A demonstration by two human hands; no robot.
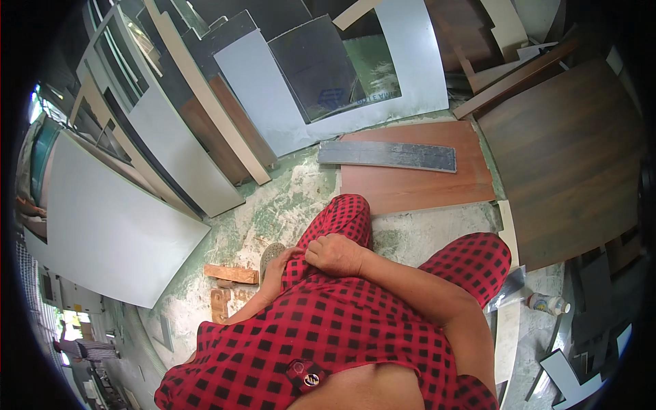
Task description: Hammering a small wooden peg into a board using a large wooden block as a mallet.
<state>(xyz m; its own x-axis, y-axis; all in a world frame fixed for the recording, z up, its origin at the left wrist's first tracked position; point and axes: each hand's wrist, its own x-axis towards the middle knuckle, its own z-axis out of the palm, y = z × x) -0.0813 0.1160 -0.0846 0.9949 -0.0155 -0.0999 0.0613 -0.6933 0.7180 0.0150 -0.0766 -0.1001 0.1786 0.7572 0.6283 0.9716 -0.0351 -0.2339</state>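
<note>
While both hands meet above the lap, the right hand (336,255) is curled narrow, close against the fingertips of the left hand (275,268) — whether either pinches cloth or something small, I cannot tell. The checked left trouser leg (348,220) lies just beneath the fingers, its long axis running forward and slightly right to the bent knee; both hands are about equally near, the left along its outer side. Ahead of that knee, well apart from the fingers, a grey strip (387,156) lies crosswise on a reddish-brown board (418,193) — nearer the right hand. A wood block (231,275) lies on the floor (295,188), left of the left hand.
</note>
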